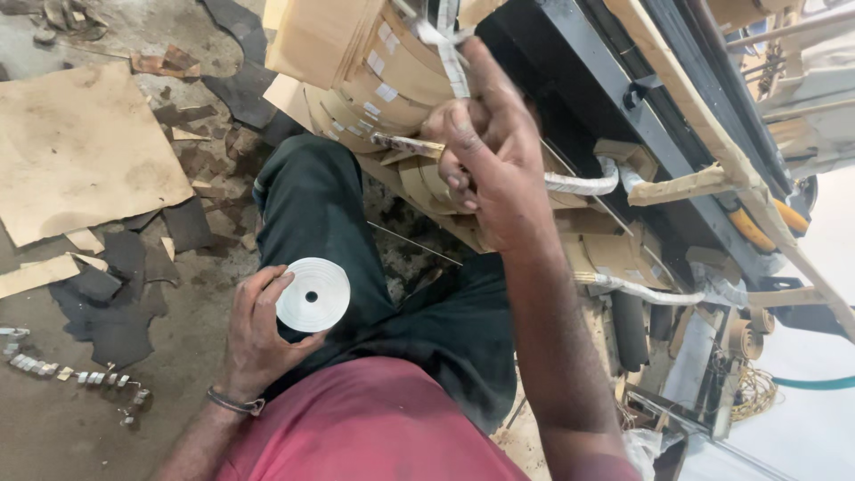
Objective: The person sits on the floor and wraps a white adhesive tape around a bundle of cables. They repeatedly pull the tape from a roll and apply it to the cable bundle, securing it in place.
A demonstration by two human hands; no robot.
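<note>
My left hand (258,334) holds a white roll of tape (313,294) with a small dark centre hole, low over my knee in dark trousers. My right hand (494,147) is raised higher, its fingers closed on a white strip of tape (450,62) that runs up and out of view, and it seems also to grip a small blade or tool with a yellowish handle (405,144). This hand presses against a bent stack of brown cardboard pieces (383,80) marked with small white tape patches.
A big flat cardboard sheet (80,151) and dark scraps lie on the dirty floor at left. A chain of small tape bits (71,374) lies lower left. A dark metal machine frame (641,116) with wooden slats, white-wrapped tubes and a green hose (815,383) fills the right.
</note>
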